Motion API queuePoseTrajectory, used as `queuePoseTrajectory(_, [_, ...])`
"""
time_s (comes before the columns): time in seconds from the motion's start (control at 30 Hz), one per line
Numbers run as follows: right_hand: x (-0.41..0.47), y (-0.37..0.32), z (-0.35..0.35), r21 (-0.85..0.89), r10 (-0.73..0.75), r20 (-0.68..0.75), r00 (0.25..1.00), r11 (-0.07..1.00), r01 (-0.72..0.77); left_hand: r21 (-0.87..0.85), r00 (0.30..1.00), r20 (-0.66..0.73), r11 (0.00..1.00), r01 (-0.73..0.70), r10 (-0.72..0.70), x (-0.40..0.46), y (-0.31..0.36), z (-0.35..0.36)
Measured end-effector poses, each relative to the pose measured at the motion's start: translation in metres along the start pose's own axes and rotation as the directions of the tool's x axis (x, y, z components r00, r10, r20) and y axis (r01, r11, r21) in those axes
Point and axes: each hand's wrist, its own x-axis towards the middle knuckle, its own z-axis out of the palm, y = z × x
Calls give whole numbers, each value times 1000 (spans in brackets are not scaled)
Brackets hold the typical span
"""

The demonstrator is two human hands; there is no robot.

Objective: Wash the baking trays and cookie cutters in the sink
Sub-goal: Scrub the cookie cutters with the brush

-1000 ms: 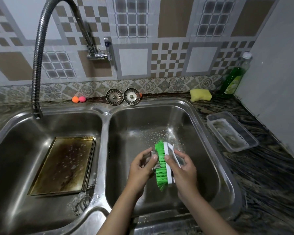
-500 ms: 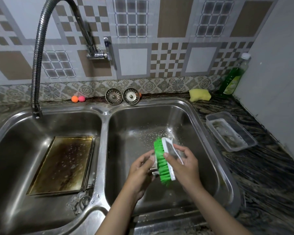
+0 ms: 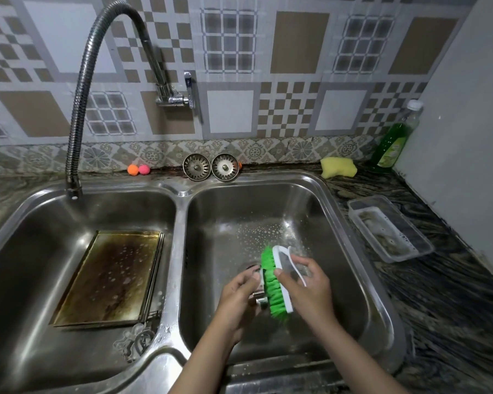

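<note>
Steel double sink [image 3: 180, 191]: two basins side by side, set in a dark veined counter [image 3: 444, 294].
Left basin: a stack of baking trays [image 3: 108, 275] lies flat on the bottom, top face browned and dotted with suds; long axis runs from the near edge toward the back wall, leaning slightly right.
Cookie cutters, left basin: a few metal shapes [image 3: 135, 341] sit just beside the trays' near right corner, against the divider; outlines blurred.
Tap: a flexible hose spout [image 3: 80, 103] arches from the wall valve down to the left basin's back rim.
Back ledge: two small balls [image 3: 138, 169], then two strainer plugs [image 3: 210, 167] leaning on the tile.
Left hand [image 3: 238, 297]: forearm rises from the near edge into the right basin; fingers curl around a small metal cookie cutter [image 3: 259, 296], held above the drain. Its shape and direction cannot be told, as the hand covers most of it.
Scrub brush [image 3: 273, 280]: green bristles face left, pressed against the cutter; long axis runs near to far, far end tilted left.
Right hand [image 3: 306, 288]: thumb on the bristle side, fingers wrapped over the white back and handle, gripping the brush.
Right counter: yellow sponge [image 3: 338, 167], green soap bottle [image 3: 393, 140] in the corner, clear plastic tub [image 3: 390, 227] near the sink.
</note>
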Motion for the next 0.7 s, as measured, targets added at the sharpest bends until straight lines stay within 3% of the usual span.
queuePoseTrajectory(0.1, [12, -5, 2, -190, -34, -1, 999, 981, 33, 80, 1000, -18, 997, -7, 8, -9, 7, -9])
queuePoseTrajectory(0.17, [11, -13, 8, -225, -78, 24, 997, 971, 82, 127, 995, -79, 991, -45, 56, -19, 22, -19])
queuePoseTrajectory(0.33, [-1, -19, 19, -242, -92, 91, 992, 964, 112, 424, 894, -290, 883, -201, 343, -65, 82, -75])
queuePoseTrajectory(0.4, [-7, -15, 22, -233, -88, 125, 988, 966, 115, 565, 833, -392, 817, -117, 390, -76, 99, -110])
queuePoseTrajectory(0.5, [-17, -13, 28, -229, -99, 165, 981, 964, 136, 617, 764, -548, 782, 93, 341, -77, 97, -154])
queuePoseTrajectory(0.7, [-35, -14, 35, -274, -73, 228, 971, 952, 136, 729, 771, -588, 573, 375, 243, -57, 69, -192])
